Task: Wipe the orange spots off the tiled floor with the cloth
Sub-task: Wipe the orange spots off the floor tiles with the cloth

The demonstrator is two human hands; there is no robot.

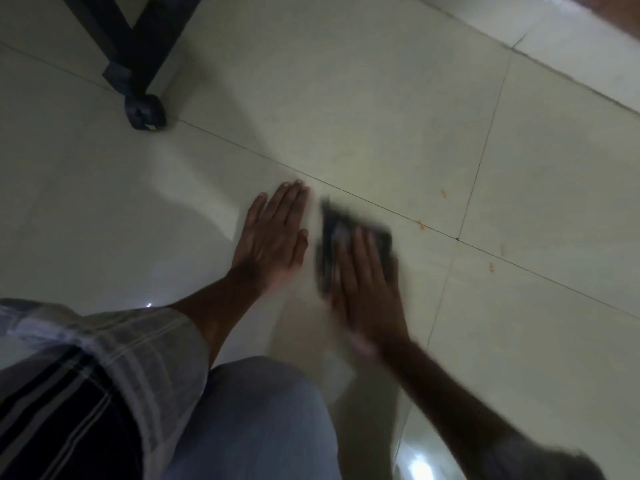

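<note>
- Your left hand (273,237) lies flat on the pale glossy tiled floor (381,98), fingers straight, holding nothing.
- Your right hand (363,289), blurred, presses straight fingers on the dark crumpled cloth (332,233), just right of the left hand.
- Small orange spots (421,226) dot the tiles right of the cloth, near a grout line.
- A black furniture leg with caster (145,110) stands far left.

The floor (346,98) is made of smooth, shiny tiles, and light is bounced off them. The cloth (332,237) looks soft and dull. A striped woven sleeve (121,341) is seen. The wheel (145,112) looks like dull black plastic.
</note>
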